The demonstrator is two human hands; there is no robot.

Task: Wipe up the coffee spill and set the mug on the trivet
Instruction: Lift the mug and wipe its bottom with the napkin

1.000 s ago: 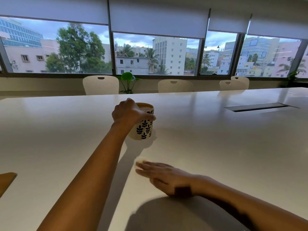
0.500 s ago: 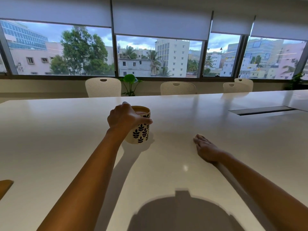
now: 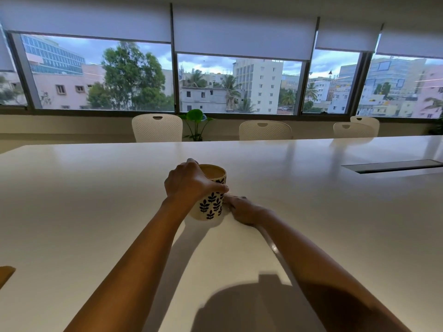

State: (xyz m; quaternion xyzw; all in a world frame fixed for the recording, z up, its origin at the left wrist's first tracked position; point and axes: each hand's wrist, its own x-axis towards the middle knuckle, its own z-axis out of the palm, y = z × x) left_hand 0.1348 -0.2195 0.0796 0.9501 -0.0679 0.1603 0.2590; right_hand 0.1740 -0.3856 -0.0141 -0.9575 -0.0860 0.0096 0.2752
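Right hand point(image 3: 242, 211) partly behind mug point(image 3: 211, 207), brown object point(image 3: 5, 274) cropped at edge

the mug point(image 3: 211, 203) is near the middle of the tabletop point(image 3: 96, 200), with the left hand point(image 3: 189, 183) wrapped round its left side and rim. the right hand point(image 3: 242, 212) lies just right of the mug's base. a cable hatch point(image 3: 393, 166) sits in the tabletop at far right. behind the far edge stand four chairs point(image 3: 157, 128), a potted plant point(image 3: 196, 123) between the two leftmost, and windows point(image 3: 239, 85) behind them. a flat piece point(image 3: 6, 275) lies at near left, cut off by the view's edge.
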